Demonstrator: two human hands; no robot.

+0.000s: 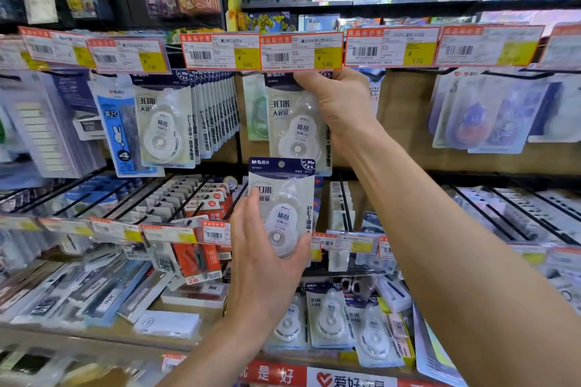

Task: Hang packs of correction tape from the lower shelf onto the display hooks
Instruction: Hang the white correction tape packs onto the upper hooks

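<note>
My left hand (pixel 267 264) holds a white-and-navy correction tape pack (pixel 284 198) upright in front of the middle shelf. Higher up, my right hand (pixel 339 107) grips the top of another identical pack (pixel 292 126) just under the price tag rail; the hook itself is hidden behind the tags. A full row of the same packs (pixel 188 116) hangs on the hook to the left. Several more packs (pixel 330 317) lie on the lower shelf below my left hand.
Price tags (pixel 301 50) run along the hook rail. Other blister packs (pixel 490 110) hang to the right, stationery fills the sloped middle racks (pixel 176 198), and pens and ink boxes (pixel 100 292) lie on the lower left shelf.
</note>
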